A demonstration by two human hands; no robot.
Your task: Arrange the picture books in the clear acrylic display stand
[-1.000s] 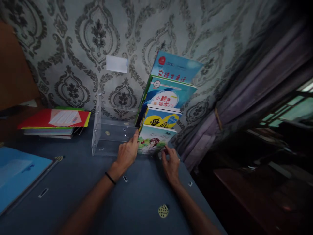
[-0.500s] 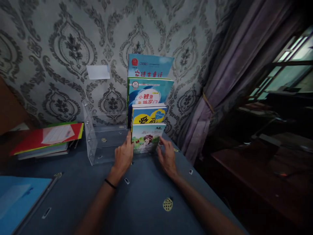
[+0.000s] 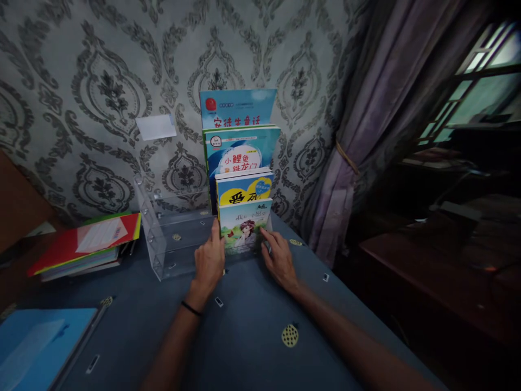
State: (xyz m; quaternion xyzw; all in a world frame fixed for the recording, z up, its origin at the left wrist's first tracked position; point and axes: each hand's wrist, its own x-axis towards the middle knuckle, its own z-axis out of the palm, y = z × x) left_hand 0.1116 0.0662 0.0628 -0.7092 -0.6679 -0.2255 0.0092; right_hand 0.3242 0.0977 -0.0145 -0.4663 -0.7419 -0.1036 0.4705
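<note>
A small pale-green book (image 3: 244,228) with a girl on its cover stands at the front of an acrylic rack (image 3: 157,255). My left hand (image 3: 209,255) grips its left edge, the index finger lying up along the side. At the right edge, my right hand (image 3: 279,258) is closed on the same book, with its index fingertip on the cover and the thumb lower down. Behind it rise a blue-and-yellow book (image 3: 244,187), a teal book (image 3: 240,155) and a tall blue book (image 3: 240,106), each higher than the one in front.
A stack of folders and books, topped by a red folder (image 3: 85,239), lies left of the rack. A blue folder (image 3: 36,342) is at the near left. The patterned wall (image 3: 179,65) is behind the rack, and a tied curtain (image 3: 337,174) hangs right of the table edge.
My view has shifted slightly. The right index finger has moved from the book's right edge onto its cover. The small front book leans a little differently. My left hand stays at its left edge.
</note>
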